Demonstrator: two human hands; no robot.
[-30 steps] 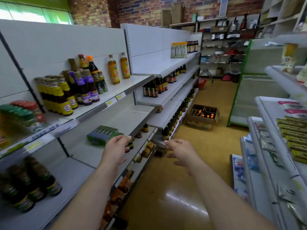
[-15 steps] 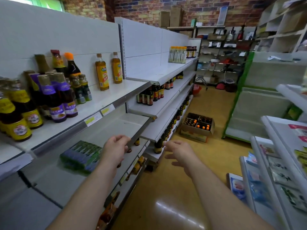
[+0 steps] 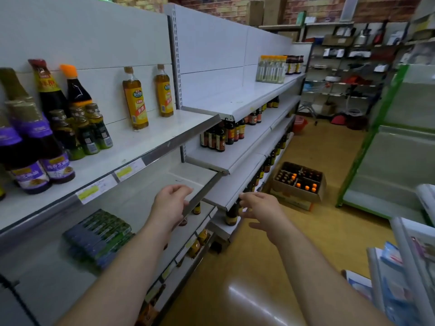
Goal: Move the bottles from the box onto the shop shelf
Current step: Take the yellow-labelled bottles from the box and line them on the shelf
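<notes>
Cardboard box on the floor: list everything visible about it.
The cardboard box is brown and open-topped, with cardboard dividers splitting it into cells. Upright dark bottles stand in many cells, most dark-capped, several orange-capped. It sits on a flatter, paler carton on the yellow floor, close beside the foot of the shelf unit. The left hand and right hand are both clear of it.

- Floor ran wide open between the left shelves and the right racks.
- Box sat by the shelf foot ahead, pinching that side.
- Top shelf lay bare beyond the yellow bottles.
- Middle shelf was open, with green packs blocking its left.
</notes>
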